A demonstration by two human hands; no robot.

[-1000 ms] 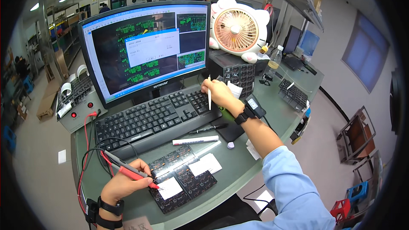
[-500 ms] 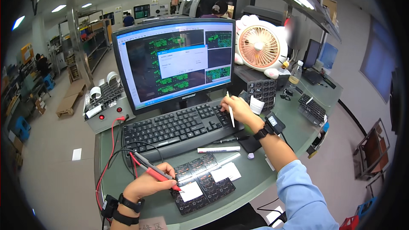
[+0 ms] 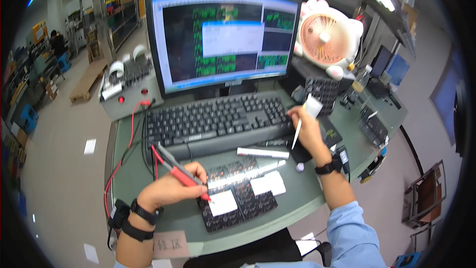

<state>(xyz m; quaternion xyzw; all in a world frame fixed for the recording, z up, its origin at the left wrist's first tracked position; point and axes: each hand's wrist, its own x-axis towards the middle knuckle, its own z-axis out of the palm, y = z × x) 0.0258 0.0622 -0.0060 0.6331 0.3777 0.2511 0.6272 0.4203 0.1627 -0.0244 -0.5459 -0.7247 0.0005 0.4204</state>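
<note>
Red probe (image 3: 179,172): gripped in closed left hand (image 3: 171,188), tip down on the dark circuit board (image 3: 238,201) lying on the tabletop (image 3: 297,196). Long axis runs upper-left to lower-right, tip toward the board's white label (image 3: 221,202).
White pen (image 3: 296,134): pinched in right hand (image 3: 308,131) beside the keyboard (image 3: 215,119), near-upright, tip down.
Risk: probe tip may slip across the board, since only one hand steadies it.
</note>
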